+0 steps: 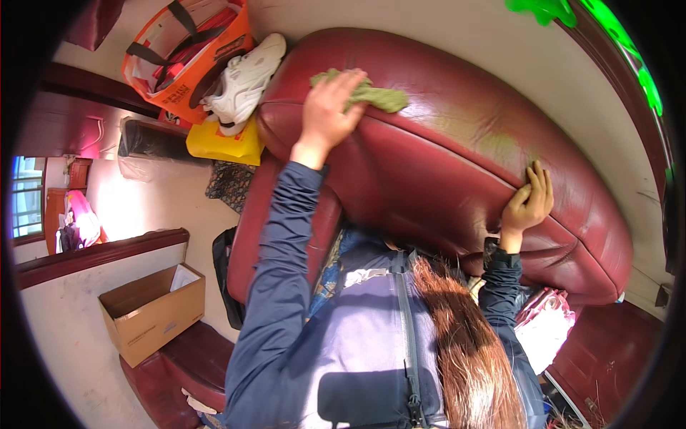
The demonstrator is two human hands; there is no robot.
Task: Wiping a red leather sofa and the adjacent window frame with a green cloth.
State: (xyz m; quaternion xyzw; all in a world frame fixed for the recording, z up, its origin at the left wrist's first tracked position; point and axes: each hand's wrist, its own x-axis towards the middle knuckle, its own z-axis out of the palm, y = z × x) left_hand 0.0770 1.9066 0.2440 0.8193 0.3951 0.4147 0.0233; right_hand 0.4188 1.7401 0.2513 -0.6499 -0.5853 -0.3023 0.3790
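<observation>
My left hand (pixel 329 112) lies over a crumpled green cloth (pixel 383 97), pressing it on the upper edge of a dark red leather sofa backrest (pixel 429 166). Part of the cloth is hidden under the palm and fingers. Farther right along the same padded backrest, my right hand (pixel 529 198) rests on the piping seam with nothing in it. Sheen and creases show on the leather between the two hands. At the left, a red padded armrest (pixel 284 241) joins the backrest.
Left of the sofa sit a white sneaker (pixel 249 80), an orange shopping bag (pixel 185 59) and a yellow bag (pixel 225 142). A cardboard box (pixel 153 313) stands on red seating at lower left. A pink-and-white bundle (pixel 546 327) lies at right. A pale wall (pixel 482 48) runs behind the backrest.
</observation>
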